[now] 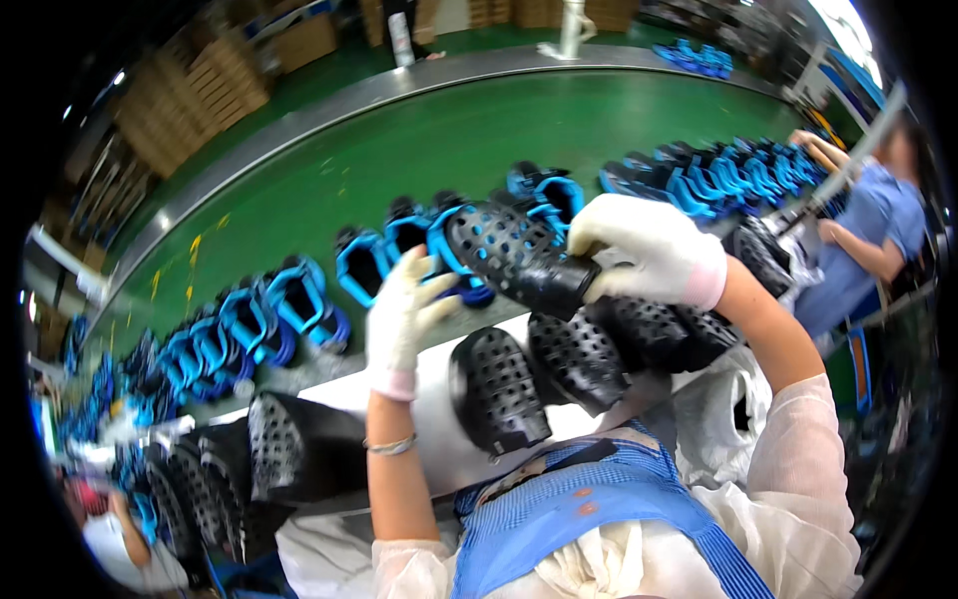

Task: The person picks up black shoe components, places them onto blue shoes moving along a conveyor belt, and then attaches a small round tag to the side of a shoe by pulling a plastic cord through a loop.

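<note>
My right hand (pixel 649 250), in a white glove with a pink cuff, grips one end of a black, shoe-shaped form full of holes (pixel 504 250), probably a shoe last. The form hangs tilted over the near edge of the green surface. To its left, my left hand (pixel 399 324), gloved alike, is raised with its fingers apart and nothing in them. Below my hands, more perforated black forms (pixel 496 384) rest on a white ledge (pixel 424 394). Just beyond the left fingers stand black-and-blue shoe uppers (pixel 361 265).
Rows of blue-and-black shoes (pixel 230 329) line the green surface (pixel 379 150) to the left and right. Several black forms (pixel 284 439) stand at the near left. A co-worker in blue (pixel 868 235) reaches in at the right; another person (pixel 120 539) is at the lower left.
</note>
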Motion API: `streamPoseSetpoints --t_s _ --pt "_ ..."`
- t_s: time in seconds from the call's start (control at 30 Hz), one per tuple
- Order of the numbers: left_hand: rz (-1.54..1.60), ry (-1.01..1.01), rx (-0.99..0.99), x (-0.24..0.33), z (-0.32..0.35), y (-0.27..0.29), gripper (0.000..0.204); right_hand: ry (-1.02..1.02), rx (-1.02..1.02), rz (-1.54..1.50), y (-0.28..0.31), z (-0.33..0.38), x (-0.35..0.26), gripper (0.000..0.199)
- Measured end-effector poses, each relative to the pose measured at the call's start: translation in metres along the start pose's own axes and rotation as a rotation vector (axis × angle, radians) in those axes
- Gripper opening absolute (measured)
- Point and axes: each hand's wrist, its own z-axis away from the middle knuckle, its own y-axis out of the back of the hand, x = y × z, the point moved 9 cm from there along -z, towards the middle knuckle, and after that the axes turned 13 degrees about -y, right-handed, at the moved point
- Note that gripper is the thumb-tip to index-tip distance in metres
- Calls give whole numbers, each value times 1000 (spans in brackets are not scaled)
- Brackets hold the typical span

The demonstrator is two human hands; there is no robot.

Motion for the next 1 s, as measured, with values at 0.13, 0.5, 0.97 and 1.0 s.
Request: streamPoseSetpoints --t_s 0.13,0.5,0.97,1.0 --pt "355 27 -59 0 19 -24 67 41 -166 -119 -62 -41 -39 36" --pt "109 -228 411 2 28 75 31 -114 -279 124 -169 -98 -32 38" --pt "-1292 -232 202 7 13 107 35 -143 -559 367 -193 -175 -4 50" --pt "-1385 -243 193 1 10 110 31 -133 -615 368 -196 -182 -5 50"
